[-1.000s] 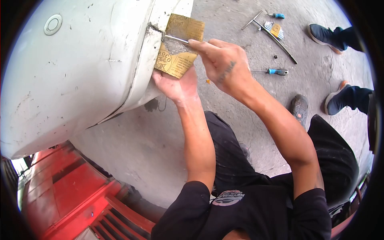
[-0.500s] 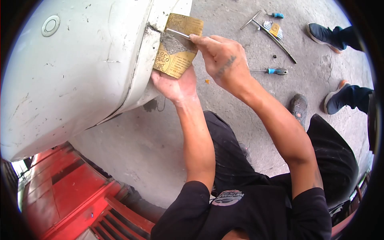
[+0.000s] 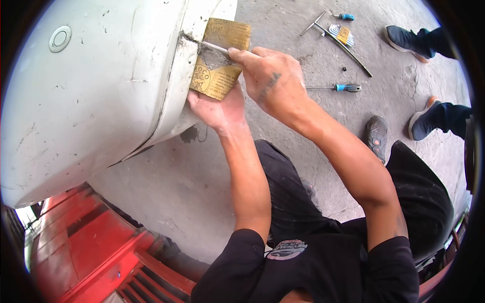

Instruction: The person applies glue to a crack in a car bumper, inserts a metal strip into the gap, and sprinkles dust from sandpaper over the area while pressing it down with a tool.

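My left hand [image 3: 221, 107] grips a brown printed sheet of sandpaper [image 3: 216, 85] from below, keeping it bent like a trough against the edge of a white vehicle body [image 3: 111, 86]. Grey crumbly debris [image 3: 214, 58] lies in the fold. Closed around a thin metal rod [image 3: 215, 47], my right hand [image 3: 277, 76] points its tip at the panel edge, just over the sheet. The rod's handle end is hidden in my fist. Beside the tip, a dark, rough gap [image 3: 189, 37] runs into the white panel.
On the concrete floor to the right lie a blue-handled screwdriver [image 3: 347, 88], a T-handle tool [image 3: 314, 23], a dark rod [image 3: 348, 51], a hex key set [image 3: 343, 34] and another blue-handled tool [image 3: 345, 16]. Another person's shoes [image 3: 404, 43] stand at right. Red metalwork [image 3: 101, 242] is lower left.
My right hand has moved left and slightly down, bringing the rod's tip lower along the panel edge. The sandpaper looks more folded. The whole view has shifted a little.
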Action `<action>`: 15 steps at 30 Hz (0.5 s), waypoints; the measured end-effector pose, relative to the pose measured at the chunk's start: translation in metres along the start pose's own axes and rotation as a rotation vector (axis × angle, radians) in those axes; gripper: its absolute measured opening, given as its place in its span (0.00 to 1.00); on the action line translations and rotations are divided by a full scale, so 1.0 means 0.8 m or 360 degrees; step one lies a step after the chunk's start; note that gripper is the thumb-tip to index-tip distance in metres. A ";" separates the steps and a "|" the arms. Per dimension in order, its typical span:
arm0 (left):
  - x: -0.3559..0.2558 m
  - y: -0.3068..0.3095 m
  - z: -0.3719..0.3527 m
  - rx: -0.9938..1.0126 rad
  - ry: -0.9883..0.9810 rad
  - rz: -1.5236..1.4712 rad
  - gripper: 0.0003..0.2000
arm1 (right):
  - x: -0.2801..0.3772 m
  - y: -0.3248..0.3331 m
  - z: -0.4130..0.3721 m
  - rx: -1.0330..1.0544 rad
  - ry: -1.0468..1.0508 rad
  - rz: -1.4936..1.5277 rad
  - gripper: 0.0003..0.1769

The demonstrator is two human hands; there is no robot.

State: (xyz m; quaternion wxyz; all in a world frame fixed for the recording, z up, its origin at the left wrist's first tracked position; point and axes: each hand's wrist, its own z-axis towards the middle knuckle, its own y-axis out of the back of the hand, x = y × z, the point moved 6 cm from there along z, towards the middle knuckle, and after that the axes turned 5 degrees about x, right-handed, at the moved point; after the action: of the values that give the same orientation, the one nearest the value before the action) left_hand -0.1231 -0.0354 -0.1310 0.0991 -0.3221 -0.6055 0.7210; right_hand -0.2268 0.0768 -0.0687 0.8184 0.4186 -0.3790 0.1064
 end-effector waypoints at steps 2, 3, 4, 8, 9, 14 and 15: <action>-0.001 -0.001 0.002 -0.0044 -0.0005 0.0064 0.29 | 0.001 -0.001 -0.006 0.0084 -0.0010 -0.0017 0.19; 0.000 0.000 0.001 -0.0091 -0.0007 0.0124 0.29 | 0.002 0.001 -0.010 0.0085 0.0022 -0.0001 0.20; -0.002 0.004 0.002 -0.0091 -0.0005 0.0124 0.29 | 0.004 0.002 -0.011 0.0085 0.0059 0.0017 0.20; 0.000 0.001 0.000 -0.0079 0.0009 -0.0065 0.29 | 0.004 -0.002 -0.008 -0.0025 -0.0004 0.0011 0.21; -0.001 0.001 -0.002 -0.0191 -0.0057 0.0090 0.29 | 0.006 -0.002 -0.009 0.0050 0.0003 0.0001 0.21; -0.002 0.004 0.001 -0.0116 -0.0012 0.0125 0.29 | 0.010 -0.002 -0.019 0.0080 0.0063 0.0074 0.22; -0.003 0.005 0.001 -0.0027 0.0026 0.0005 0.29 | 0.008 -0.001 -0.013 -0.0017 0.0063 0.0077 0.22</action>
State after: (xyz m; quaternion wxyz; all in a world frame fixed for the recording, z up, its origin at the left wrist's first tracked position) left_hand -0.1211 -0.0385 -0.1342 0.1001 -0.3298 -0.6102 0.7134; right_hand -0.2164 0.0837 -0.0681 0.8251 0.4029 -0.3733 0.1324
